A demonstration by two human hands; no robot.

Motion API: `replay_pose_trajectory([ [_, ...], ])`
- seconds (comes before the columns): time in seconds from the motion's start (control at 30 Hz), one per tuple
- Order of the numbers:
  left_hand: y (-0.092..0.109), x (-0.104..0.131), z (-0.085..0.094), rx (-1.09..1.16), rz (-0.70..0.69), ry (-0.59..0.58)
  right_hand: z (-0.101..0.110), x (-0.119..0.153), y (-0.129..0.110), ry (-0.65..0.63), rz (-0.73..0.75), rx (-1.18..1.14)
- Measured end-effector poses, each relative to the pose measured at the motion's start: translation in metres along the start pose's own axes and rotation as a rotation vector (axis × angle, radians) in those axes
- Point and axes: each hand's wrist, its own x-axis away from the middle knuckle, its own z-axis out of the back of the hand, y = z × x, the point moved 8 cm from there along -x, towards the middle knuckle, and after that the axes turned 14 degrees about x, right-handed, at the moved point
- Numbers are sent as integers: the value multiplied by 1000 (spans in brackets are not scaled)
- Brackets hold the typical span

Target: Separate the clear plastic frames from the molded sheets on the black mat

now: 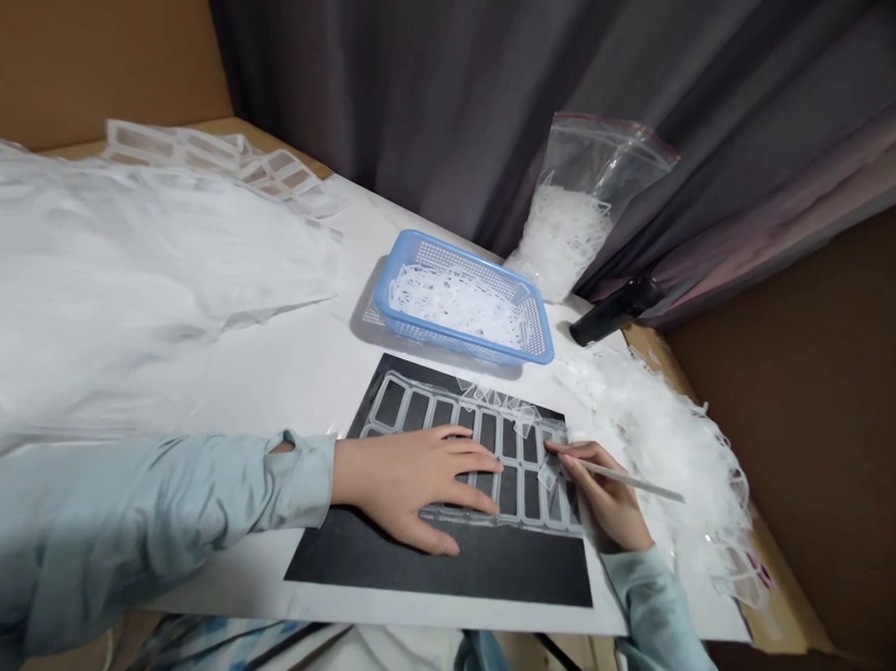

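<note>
A clear plastic sheet with rows of rectangular frames (508, 487) lies on a black mat (443, 564). Across its left and middle part my left hand (417, 481) rests flat, palm down, fingers spread. At the sheet's right end my right hand (606, 492) pinches a thin, pale stick-like tool (643, 482), its fingertips close to the frames. Small loose clear pieces (519, 411) lie along the sheet's upper right edge, and another loose piece is by my right fingertips.
A blue basket (463, 338) of clear pieces stands behind the mat. Behind it is a zip bag (562, 236) of similar pieces. White plastic sheets (121, 278) cover the left side. Clear scraps (660, 427) are heaped at right, near a black cylindrical object (606, 316).
</note>
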Motion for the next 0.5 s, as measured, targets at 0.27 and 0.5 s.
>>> replay_pose_trajectory([
  [0.27, 0, -1, 0, -12, 2, -10, 8, 7, 0, 136, -10, -23],
  [0.5, 0, -1, 0, -22, 11, -18, -1, 8, -4, 33, 6, -70],
])
